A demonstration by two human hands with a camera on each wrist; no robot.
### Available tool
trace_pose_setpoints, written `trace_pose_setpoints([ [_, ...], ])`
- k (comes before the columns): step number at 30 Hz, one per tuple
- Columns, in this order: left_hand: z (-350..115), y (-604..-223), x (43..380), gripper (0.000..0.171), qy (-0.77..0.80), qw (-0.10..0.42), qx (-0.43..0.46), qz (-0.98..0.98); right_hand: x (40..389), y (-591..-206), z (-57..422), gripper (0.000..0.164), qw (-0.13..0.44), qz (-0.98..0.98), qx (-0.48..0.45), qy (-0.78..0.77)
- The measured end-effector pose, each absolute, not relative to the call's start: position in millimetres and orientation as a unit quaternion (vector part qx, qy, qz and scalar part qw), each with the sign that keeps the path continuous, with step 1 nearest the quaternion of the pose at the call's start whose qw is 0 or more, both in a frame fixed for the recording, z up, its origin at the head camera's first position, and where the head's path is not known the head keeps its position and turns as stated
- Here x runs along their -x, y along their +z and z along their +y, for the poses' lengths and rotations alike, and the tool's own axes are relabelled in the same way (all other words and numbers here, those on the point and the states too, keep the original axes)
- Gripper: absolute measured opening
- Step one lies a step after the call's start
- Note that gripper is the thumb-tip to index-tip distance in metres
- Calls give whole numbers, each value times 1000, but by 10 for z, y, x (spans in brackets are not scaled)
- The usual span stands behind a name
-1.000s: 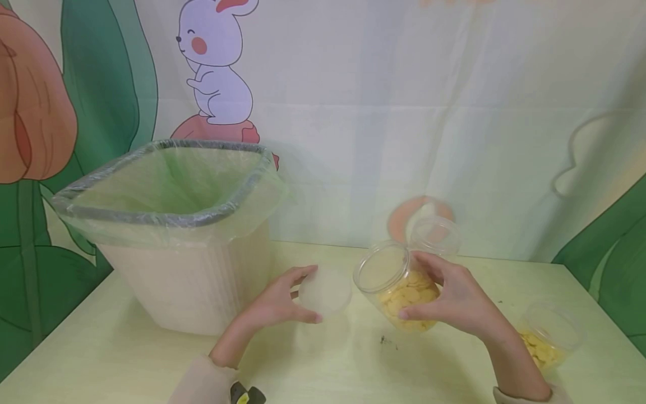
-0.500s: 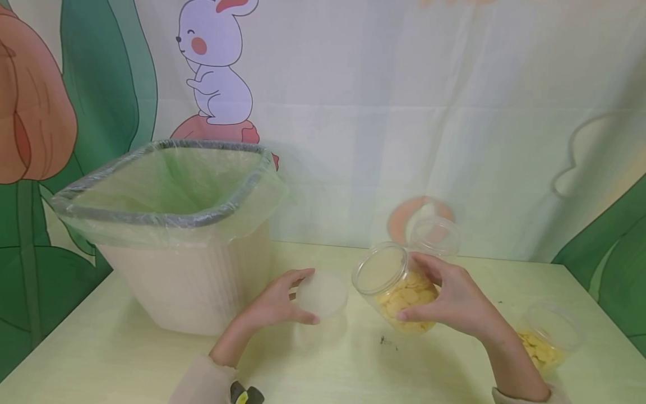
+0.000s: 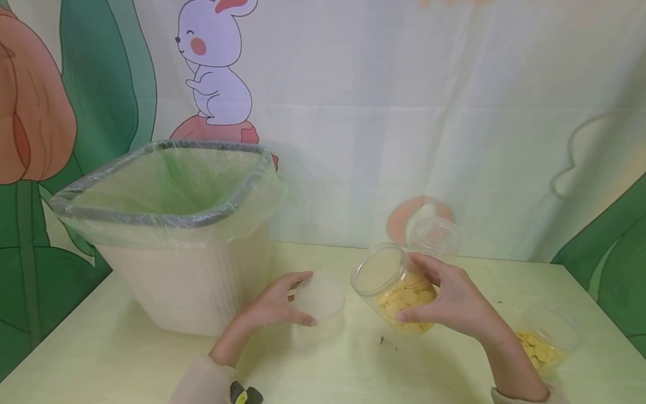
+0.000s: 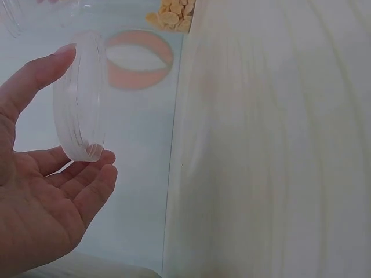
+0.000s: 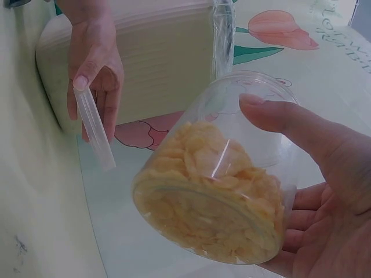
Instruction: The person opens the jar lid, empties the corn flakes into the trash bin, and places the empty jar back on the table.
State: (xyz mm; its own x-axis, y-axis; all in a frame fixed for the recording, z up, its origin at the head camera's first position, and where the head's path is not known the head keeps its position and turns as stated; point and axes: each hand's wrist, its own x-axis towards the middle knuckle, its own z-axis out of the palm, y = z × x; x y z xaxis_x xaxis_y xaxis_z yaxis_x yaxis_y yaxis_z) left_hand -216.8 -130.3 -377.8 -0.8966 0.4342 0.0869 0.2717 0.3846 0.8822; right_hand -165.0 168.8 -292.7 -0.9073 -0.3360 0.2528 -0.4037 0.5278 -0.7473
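My left hand (image 3: 272, 303) pinches a round, clear plastic lid (image 3: 321, 297) between thumb and fingers, its edge showing in the left wrist view as a thin ribbed lid rim (image 4: 81, 104). To the right of it, a clear screw-top jar (image 3: 379, 270) is gripped around its side by my right hand (image 3: 456, 294). The jar leans with its uncovered mouth to the left, facing the lid across a small gap. Yellow flakes (image 5: 203, 162) fill about its lower half. Both hands are raised over the table.
On the left of the table (image 3: 333, 370) stands a pale bin (image 3: 187, 280) lined with a thin green bag. A second open jar of flakes (image 3: 542, 348) is at the right, partly behind my forearm. Another clear round lid (image 3: 435, 234) is near the printed backdrop (image 3: 323, 168).
My left hand has lowered the lid slightly and drawn it a little leftward. The jar in my right hand has shifted a touch left, with its tilt about the same.
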Motion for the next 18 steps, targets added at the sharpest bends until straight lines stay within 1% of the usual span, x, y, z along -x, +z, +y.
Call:
trace_pose_setpoints([
  [18, -1320, -3831, 2189, 83, 488, 92, -200, 845, 1656, -2936, 1676, 91, 33, -875, -207, 437],
])
